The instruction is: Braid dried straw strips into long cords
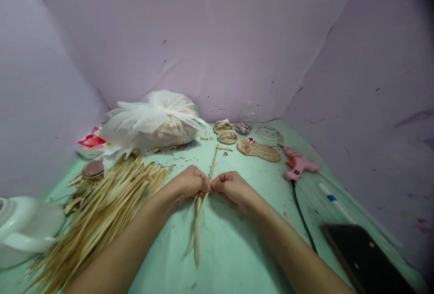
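Observation:
A thin braid of pale dried leaf strips (214, 164) runs away from me over the green table, its far end bent to the right. My left hand (194, 182) is closed in a pinch on the braid's near end. Close against it, my right hand (233, 189) pinches the same spot from the right side. Loose strips (197, 235) hang from between the fingers toward me. The fingertips hide the exact point where the strips cross. Left of my left forearm lies a large bundle of dried leaf strips (111, 208).
A tied white plastic bag (159, 120) stands at the back left. Woven slipper-shaped pieces (259, 150), a tub of beads (243, 128) and a pink glue gun (299, 163) lie behind and right. A phone (362, 253) and white pen (335, 201) sit at right, a white jug (30, 226) at left.

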Motion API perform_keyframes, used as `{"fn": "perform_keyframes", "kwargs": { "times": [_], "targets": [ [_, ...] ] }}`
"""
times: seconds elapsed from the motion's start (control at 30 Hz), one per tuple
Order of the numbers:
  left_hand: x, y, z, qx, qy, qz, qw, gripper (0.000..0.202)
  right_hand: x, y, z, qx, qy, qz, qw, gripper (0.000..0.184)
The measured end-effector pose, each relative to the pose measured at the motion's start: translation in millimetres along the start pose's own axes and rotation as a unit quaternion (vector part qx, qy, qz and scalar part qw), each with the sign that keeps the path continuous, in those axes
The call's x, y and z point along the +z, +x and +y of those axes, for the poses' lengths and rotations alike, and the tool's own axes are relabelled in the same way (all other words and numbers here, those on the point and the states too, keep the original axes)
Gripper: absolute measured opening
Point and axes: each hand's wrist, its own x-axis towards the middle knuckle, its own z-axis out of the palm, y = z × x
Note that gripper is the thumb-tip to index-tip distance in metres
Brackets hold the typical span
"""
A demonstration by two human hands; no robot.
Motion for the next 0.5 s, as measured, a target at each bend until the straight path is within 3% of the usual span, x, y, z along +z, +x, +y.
{"fn": "perform_keyframes", "kwargs": {
  "times": [0.2, 0.33, 0.5],
  "targets": [
    [-6.5, -9, 4, -0.008, 0.185, 0.046, 0.982, 0.015, 1, 3, 8, -0.012, 0.035, 0.01, 0.999, 0.007],
    [-14.4, -17, 6, 0.0, 0.227, 0.055, 0.972, 0.016, 3, -2, 9, -0.027, 0.041, 0.022, 0.999, 0.008],
    [4.1, -31, 18, 0.008, 0.328, 0.119, 0.937, 0.016, 7, -5, 8, -0.035, 0.057, 0.033, 0.997, 0.008]
  ]
}}
